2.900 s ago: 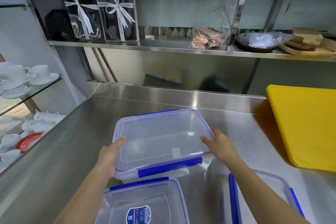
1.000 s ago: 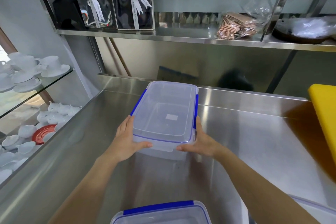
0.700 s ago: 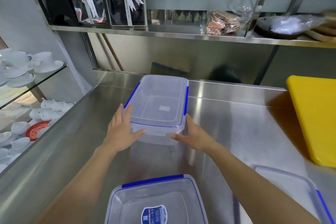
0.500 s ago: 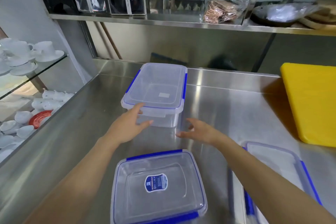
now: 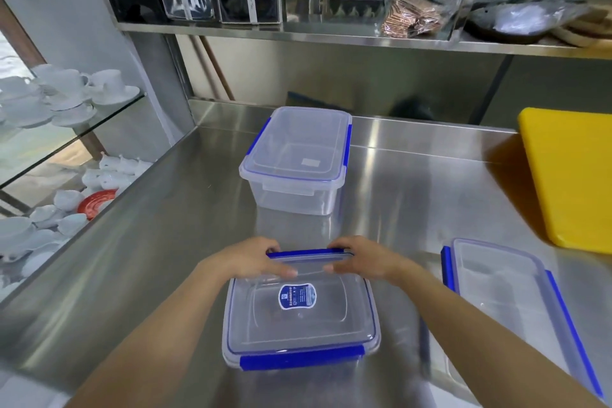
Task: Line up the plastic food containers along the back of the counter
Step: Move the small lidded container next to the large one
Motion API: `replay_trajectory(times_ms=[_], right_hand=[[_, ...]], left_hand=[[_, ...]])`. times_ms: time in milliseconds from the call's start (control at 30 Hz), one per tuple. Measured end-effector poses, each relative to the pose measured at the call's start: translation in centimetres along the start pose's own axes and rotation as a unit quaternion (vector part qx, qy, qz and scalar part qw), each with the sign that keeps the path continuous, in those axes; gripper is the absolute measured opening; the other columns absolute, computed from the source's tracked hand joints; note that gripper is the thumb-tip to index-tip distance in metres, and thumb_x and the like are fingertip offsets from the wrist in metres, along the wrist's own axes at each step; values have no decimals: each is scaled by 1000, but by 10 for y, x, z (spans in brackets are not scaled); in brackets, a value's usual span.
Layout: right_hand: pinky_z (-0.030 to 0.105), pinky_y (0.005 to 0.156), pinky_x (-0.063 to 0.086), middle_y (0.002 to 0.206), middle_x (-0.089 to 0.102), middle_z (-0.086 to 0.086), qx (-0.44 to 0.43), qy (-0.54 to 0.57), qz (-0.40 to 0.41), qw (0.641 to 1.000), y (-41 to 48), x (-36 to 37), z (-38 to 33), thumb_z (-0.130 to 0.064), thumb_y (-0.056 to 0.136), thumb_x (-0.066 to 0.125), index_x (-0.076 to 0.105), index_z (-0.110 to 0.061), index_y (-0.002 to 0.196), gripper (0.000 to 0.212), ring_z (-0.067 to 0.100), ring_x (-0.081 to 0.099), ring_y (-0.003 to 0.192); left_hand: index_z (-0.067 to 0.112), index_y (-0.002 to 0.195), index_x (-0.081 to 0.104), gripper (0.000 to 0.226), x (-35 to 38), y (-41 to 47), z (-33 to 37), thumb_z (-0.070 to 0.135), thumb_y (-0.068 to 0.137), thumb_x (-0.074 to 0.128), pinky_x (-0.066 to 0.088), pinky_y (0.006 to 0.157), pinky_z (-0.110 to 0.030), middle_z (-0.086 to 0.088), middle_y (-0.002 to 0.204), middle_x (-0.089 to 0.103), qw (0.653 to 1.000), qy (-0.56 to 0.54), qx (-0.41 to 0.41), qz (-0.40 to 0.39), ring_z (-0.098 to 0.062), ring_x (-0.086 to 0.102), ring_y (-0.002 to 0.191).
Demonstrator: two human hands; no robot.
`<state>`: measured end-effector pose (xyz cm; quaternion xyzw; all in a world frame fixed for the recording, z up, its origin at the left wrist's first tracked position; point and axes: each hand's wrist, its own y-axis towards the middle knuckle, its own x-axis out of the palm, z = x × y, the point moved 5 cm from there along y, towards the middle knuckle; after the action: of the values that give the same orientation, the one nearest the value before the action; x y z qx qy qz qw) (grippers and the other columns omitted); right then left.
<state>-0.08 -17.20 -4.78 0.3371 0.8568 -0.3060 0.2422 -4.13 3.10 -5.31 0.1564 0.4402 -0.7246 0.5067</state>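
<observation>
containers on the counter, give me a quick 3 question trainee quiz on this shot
1. True or false: the back container touches the yellow cutting board.
2. Which container do the left hand and right hand rest on? A) back container B) labelled container C) right container
3. How many containers stand on the counter?

Key: 1 false; 2 B; 3 three

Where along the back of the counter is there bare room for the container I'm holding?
Bare steel lies between the placed container and the yellow cutting board, and a narrower strip between it and the counter's left edge. The near right is crowded by the third container.
</observation>
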Motion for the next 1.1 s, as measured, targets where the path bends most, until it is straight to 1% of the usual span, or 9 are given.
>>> replay_trajectory(times_ms=[67,133,200,367,467,633,800,1000,1100], right_hand=[[38,86,54,108,63,5,25,-21,20,999,1,-1,6,-45,79,67,56,-17,111,43,21,61,94],[33,60,56,97,61,6,54,-16,29,998,-1,2,10,-54,75,66,52,-19,101,46,22,61,78],[27,41,49,88,56,4,78,-5,37,996,-4,6,13,-61,71,64,45,-22,91,48,22,59,64],[25,33,43,79,52,5,107,18,58,992,-9,14,12,-66,72,60,34,-22,85,52,22,51,45],[20,28,38,76,51,3,118,12,76,990,-10,15,9,-61,75,60,32,-22,82,49,21,50,40],[20,27,39,70,56,2,135,30,102,985,-11,16,4,-51,82,61,39,-17,86,41,16,56,42],[20,32,44,40,62,4,172,42,4,984,-28,1,14,-40,85,61,53,-7,74,36,13,54,28],[23,41,50,58,70,10,253,37,-28,966,-61,-29,45,-38,82,68,57,-8,98,36,14,59,36],[28,43,54,65,68,18,283,43,32,958,-72,-45,59,-35,82,68,56,-2,96,37,20,62,39]], left_hand=[[30,99,58,66,-7,-2,1,77,52,64,50,78,-32,5,104,59,995,34,-21,91,-13,60,94],[20,120,45,86,-13,-8,-1,81,59,53,46,88,-43,-5,125,44,967,110,-84,214,-23,48,115],[12,117,39,83,-15,-16,-1,79,69,45,42,82,-44,-10,124,40,930,135,-120,319,-28,43,112],[5,111,38,70,-16,-25,-11,66,79,48,43,80,-48,-15,118,44,896,68,-170,404,-33,44,108],[3,113,34,74,-15,-29,-18,65,77,53,44,82,-47,-17,119,46,901,8,-197,386,-38,47,110],[6,98,57,69,16,-26,-21,70,76,43,56,62,-36,-12,90,70,961,-114,-207,143,-28,65,71],[12,106,55,65,33,-22,-7,69,78,43,50,50,-29,-8,99,67,974,-106,-139,140,-25,65,80],[16,116,49,64,63,-6,36,69,82,37,51,86,-41,-4,111,65,984,-74,-72,146,-26,63,97],[22,118,51,59,69,10,62,67,83,36,50,83,-36,0,112,66,985,-70,-29,157,-22,62,96]])
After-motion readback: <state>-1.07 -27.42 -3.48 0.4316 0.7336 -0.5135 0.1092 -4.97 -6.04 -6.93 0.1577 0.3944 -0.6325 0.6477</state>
